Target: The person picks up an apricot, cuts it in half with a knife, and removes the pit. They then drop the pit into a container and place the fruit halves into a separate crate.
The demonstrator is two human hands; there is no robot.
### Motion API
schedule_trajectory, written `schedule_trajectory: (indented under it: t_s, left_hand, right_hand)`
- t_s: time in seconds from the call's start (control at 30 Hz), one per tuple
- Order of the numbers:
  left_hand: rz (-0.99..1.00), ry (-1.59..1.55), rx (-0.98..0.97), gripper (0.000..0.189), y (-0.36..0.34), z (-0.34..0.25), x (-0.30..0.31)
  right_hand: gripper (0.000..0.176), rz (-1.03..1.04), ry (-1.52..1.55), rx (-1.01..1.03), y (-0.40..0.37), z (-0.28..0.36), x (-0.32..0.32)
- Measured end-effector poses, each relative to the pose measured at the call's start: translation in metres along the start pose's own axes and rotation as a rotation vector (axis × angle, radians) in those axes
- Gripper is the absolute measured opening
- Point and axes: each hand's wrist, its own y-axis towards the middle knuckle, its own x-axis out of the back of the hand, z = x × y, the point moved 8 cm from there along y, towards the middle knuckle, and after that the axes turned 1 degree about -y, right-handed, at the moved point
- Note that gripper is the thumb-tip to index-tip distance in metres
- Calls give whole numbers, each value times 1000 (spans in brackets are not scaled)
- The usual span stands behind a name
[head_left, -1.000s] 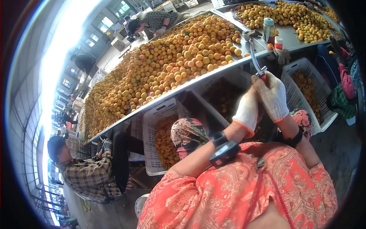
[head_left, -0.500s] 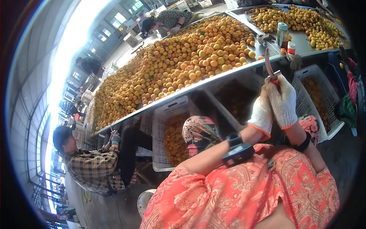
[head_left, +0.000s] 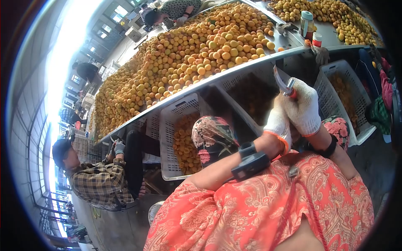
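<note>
My right hand [head_left: 304, 108], in a white knit glove with orange trim, is closed around the red handle of a curved knife [head_left: 278, 78]. The blade points up and away from me, toward the table edge. A shiny metal piece [head_left: 289, 86] sits by the handle, beside my fingers. Pressed against the right hand is my left hand [head_left: 278, 122], gloved the same way, its fingers curled and partly hidden; what it holds, if anything, does not show. Both hands are above my lap, in front of the table piled with apricots [head_left: 184, 67].
White crates of cut fruit stand under the table: a left crate [head_left: 165, 142], and a right crate [head_left: 365, 129]. A bottle [head_left: 307, 25] and a red-and-white jar [head_left: 317, 40] stand on the table. A co-worker in a checked shirt [head_left: 100, 184] sits at left.
My hands, still together, sit slightly further left and lower in view, and the knife blade has tilted left. The whole scene has shifted a little up and left.
</note>
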Motion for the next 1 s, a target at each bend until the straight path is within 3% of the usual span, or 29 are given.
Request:
schedule_trajectory:
  t_s: [0.27, 0.37, 0.43, 0.5, 0.57, 0.67, 0.8, 0.93, 1.0]
  left_hand:
    - [90, -26, 142, 55, 6, 8, 23]
    - [-57, 10, 156, 56, -1, 7, 16]
    - [-162, 90, 73, 56, -2, -3, 16]
    - [-127, 159, 73, 54, 2, -13, 17]
    - [-88, 228, 85, 52, 2, -16, 14]
    - [21, 238, 46, 45, -2, -24, 7]
    - [-107, 209, -50, 28, -2, -43, 17]
    - [-154, 370, -136, 26, -6, -52, 20]
    - [-85, 377, -144, 24, -2, -50, 21]
  right_hand:
    - [17, 120, 46, 232, 2, 6, -5]
    - [16, 151, 100, 233, 2, -1, -9]
    - [15, 148, 132, 232, 1, -5, -11]
    - [14, -20, 150, 201, 2, -10, -1]
    - [12, -48, 98, 258, 2, -10, 6]
    - [13, 50, -32, 198, 4, -11, 12]
    - [29, 188, 10, 171, -3, -5, 9]
    - [37, 177, -38, 199, -4, -6, 6]
    - [37, 168, -38, 200, -6, -11, 6]
